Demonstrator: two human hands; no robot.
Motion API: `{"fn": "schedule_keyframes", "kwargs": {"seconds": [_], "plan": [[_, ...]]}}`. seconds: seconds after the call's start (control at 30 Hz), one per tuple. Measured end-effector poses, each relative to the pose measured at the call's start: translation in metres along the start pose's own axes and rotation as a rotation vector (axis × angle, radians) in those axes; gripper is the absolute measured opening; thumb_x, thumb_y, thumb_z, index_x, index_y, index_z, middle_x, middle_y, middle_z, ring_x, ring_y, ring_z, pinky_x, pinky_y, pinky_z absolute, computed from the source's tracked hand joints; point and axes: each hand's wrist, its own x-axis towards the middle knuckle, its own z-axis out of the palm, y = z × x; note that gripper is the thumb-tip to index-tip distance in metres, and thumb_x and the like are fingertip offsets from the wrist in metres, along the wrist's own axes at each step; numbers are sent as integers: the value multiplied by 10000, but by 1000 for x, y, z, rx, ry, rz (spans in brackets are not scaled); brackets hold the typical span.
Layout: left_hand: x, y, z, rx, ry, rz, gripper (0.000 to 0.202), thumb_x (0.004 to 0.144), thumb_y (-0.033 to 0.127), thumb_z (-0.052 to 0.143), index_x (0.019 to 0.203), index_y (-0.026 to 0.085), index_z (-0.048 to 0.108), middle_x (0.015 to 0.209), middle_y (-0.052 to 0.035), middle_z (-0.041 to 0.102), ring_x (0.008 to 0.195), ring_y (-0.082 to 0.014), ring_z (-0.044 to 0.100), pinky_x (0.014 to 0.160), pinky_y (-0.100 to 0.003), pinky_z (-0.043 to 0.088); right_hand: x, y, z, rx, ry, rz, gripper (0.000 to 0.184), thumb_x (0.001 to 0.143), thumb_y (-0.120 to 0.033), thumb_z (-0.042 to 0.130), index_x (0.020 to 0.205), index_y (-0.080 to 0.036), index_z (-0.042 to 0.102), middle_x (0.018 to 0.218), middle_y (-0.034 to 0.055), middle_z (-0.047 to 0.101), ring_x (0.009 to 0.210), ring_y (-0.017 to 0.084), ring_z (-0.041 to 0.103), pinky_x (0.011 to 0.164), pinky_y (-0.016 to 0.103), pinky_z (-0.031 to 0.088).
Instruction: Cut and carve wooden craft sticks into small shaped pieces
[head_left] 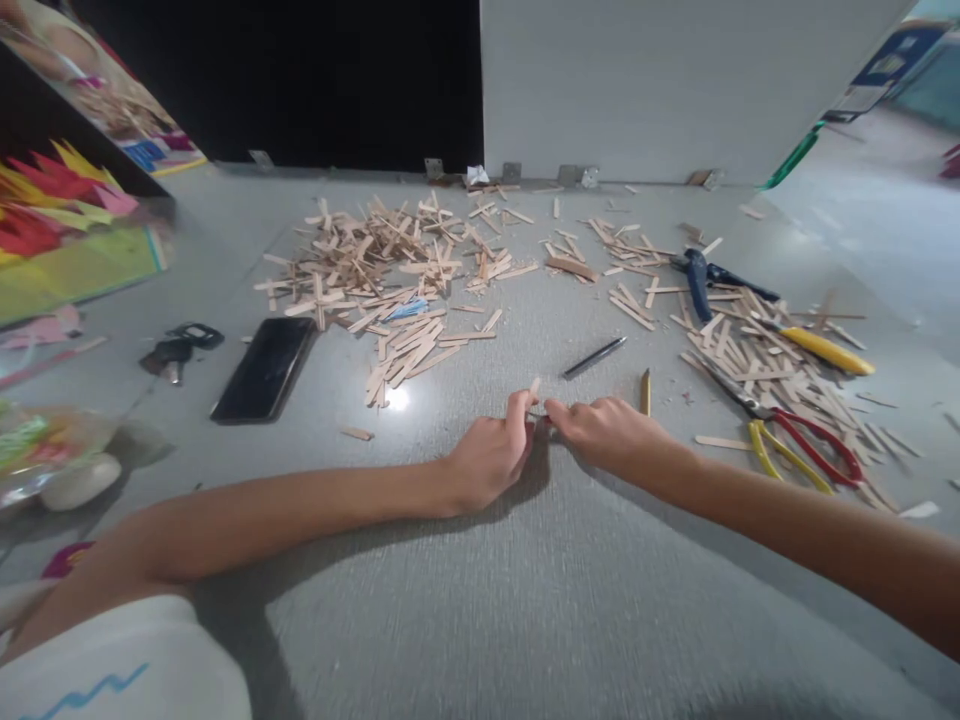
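My left hand [491,455] is closed around a wooden craft stick [534,386], whose pale tip sticks up past the fingers. Fingertips of my right hand [611,430] are pinched close beside it. A small dark piece shows between the two hands, too little of it to name, and what the right fingers grip is hidden. Just beyond the hands lie a dark pen [594,357] and a short yellow pencil [645,392]. One loose piece of stick [357,433] rests to the left.
Behind are a heap of craft sticks [382,245] and a dark phone [264,370] with keys [176,350]. On the right, red-and-yellow-handled pliers [802,440], a yellow-handled tool [825,350] and blue-handled pliers [697,285] lie on more sticks. A white container [127,665] stands front left.
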Motion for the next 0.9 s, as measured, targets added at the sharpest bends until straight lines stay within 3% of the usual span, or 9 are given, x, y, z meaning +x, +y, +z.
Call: {"fn": "schedule_keyframes", "kwargs": {"seconds": [0.2,0.4,0.57,0.7,0.8,0.9], "plan": [[-2,1,1,97,-30,82,380,1088,179,299,1459,106,334,739,-18,704,481,-183,643,535,-278,499,-18,-30,-32,-7,-33,141,273,927,48,533,1004,-150,706,714,58,733,535,174,679,479,260,366],[-2,-1,2,99,35,82,434,1022,90,244,1455,73,223,804,-74,752,565,-245,732,544,-317,535,-4,-10,-19,-7,-76,41,353,965,43,516,1232,-129,671,780,65,776,645,208,749,533,275,418],[-3,-2,1,76,-7,40,382,1066,158,275,1443,111,315,764,-51,741,523,-230,701,538,-306,530,-8,-26,-27,-27,-91,142,340,930,100,487,1087,-124,688,762,78,762,628,195,747,463,278,302],[-5,-3,-4,-78,31,23,422,1126,303,289,1509,132,331,800,-45,734,526,-196,672,561,-288,517,-14,-38,-30,-24,-84,220,379,925,121,462,1129,-114,680,783,89,767,631,194,752,454,296,221],[-5,-2,-9,-308,98,56,480,1143,341,277,1581,145,268,862,-51,742,566,-164,656,586,-265,507,-15,-32,-20,30,-14,234,333,957,76,490,1163,-126,657,825,91,771,659,208,763,470,309,192],[-4,1,-15,-503,146,75,510,1152,380,338,1589,127,274,787,-7,704,553,-134,611,567,-233,483,-18,-24,-4,108,85,228,206,991,6,533,1088,-144,637,804,72,750,640,213,755,478,312,169]]}}
